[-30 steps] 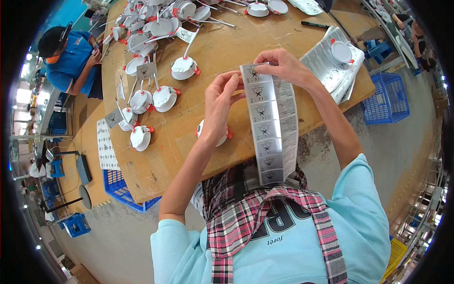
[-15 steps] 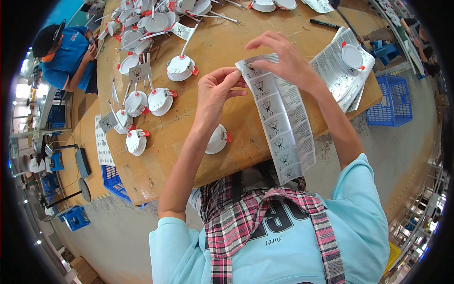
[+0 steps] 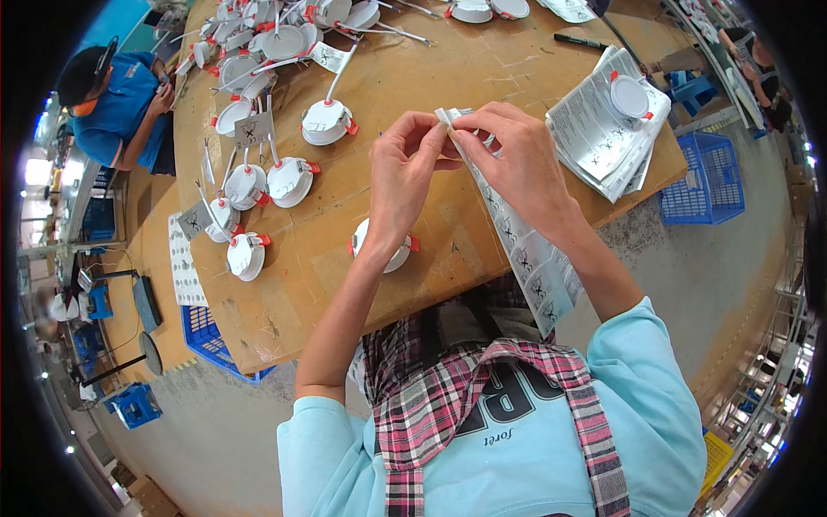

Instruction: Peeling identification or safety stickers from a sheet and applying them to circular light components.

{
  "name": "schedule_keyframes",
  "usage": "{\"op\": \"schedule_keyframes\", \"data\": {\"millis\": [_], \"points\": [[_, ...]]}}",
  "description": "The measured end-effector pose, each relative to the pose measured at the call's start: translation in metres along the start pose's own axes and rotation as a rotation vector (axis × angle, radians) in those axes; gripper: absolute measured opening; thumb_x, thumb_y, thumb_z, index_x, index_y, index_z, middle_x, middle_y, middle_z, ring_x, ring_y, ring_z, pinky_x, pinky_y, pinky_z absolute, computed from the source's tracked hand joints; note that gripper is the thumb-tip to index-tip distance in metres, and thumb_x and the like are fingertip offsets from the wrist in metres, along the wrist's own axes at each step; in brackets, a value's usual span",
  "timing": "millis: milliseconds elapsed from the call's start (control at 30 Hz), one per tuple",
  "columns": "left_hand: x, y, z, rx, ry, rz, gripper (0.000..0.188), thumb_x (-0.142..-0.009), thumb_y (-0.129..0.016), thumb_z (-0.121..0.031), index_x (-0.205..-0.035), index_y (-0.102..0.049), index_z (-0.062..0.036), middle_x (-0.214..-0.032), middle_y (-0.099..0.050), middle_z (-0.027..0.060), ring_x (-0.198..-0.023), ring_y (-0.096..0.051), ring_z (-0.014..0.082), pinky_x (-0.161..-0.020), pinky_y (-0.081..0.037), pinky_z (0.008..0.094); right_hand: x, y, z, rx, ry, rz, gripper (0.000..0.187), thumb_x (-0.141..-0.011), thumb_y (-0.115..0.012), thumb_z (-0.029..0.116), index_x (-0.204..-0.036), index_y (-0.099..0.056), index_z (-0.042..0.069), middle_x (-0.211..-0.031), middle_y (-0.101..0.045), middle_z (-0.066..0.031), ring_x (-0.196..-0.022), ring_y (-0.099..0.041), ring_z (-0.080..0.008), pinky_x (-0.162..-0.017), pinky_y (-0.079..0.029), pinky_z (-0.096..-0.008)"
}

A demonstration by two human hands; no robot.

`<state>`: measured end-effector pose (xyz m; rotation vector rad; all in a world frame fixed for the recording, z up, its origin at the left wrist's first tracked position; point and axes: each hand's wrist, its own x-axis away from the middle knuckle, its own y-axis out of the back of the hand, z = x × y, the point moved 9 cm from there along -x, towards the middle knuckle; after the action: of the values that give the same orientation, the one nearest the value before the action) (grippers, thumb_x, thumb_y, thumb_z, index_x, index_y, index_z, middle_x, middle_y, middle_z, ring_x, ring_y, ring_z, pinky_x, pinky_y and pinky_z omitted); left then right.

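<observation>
My left hand (image 3: pixel 403 172) and my right hand (image 3: pixel 519 164) meet above the table, fingertips pinched together at the top end of a silvery strip of printed labels (image 3: pixel 525 250). The strip hangs down past my right wrist, over the table's front edge toward my lap. Its top end looks folded or curled between the fingers. Partly behind my left wrist lies a white round downlight (image 3: pixel 398 256) with red clips. To the left stand several more downlights, among them one with an upright wire (image 3: pixel 326 123); some wires carry silver tags (image 3: pixel 252 131).
A heap of downlights (image 3: pixel 284 41) fills the far left of the brown table (image 3: pixel 431 207). At right a downlight (image 3: pixel 630 96) rests on stacked label sheets (image 3: pixel 594 138), near a black marker (image 3: pixel 579 40). Blue crates (image 3: pixel 702 179) stand on the floor. A person in blue (image 3: pixel 121 112) works at left.
My right hand has come down and left to meet my left hand at the strip's top end. The strip has turned more edge-on and now hangs partly behind my right hand.
</observation>
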<state>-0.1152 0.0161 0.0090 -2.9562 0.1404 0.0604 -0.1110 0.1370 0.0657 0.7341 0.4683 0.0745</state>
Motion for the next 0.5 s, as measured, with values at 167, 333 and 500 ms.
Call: {"op": "schedule_keyframes", "data": {"millis": [167, 333, 500], "points": [[0.003, -0.002, -0.012, -0.228, -0.093, -0.043, 0.015, -0.091, -0.055, -0.005, -0.091, -0.062, 0.008, -0.079, -0.068, 0.012, -0.072, -0.067, 0.0159, -0.065, -0.056, 0.0272, 0.003, 0.004, 0.007, 0.143, 0.056, -0.001, 0.014, -0.083, -0.062, 0.015, -0.081, -0.068, 0.003, -0.081, -0.065, -0.0084, -0.08, -0.062, -0.024, -0.067, -0.05, -0.0353], [0.005, -0.01, -0.02, -0.329, -0.101, -0.021, 0.015, -0.091, -0.056, -0.006, -0.094, -0.063, 0.0076, -0.081, -0.068, 0.0116, -0.074, -0.067, 0.0157, -0.067, -0.056, 0.0271, 0.004, 0.007, 0.01, 0.231, 0.068, -0.007, 0.013, -0.081, -0.062, 0.014, -0.079, -0.068, 0.003, -0.081, -0.065, -0.008, -0.08, -0.062, -0.0231, -0.067, -0.051, -0.0347], [0.004, -0.013, -0.018, -0.365, -0.091, -0.004, 0.016, -0.091, -0.056, -0.006, -0.097, -0.063, 0.0071, -0.084, -0.068, 0.0101, -0.076, -0.066, 0.0148, -0.069, -0.056, 0.0271, 0.003, 0.01, 0.006, 0.256, 0.055, -0.024, 0.011, -0.08, -0.062, 0.013, -0.078, -0.067, 0.003, -0.081, -0.065, -0.0075, -0.08, -0.063, -0.0227, -0.067, -0.051, -0.0348]]}}
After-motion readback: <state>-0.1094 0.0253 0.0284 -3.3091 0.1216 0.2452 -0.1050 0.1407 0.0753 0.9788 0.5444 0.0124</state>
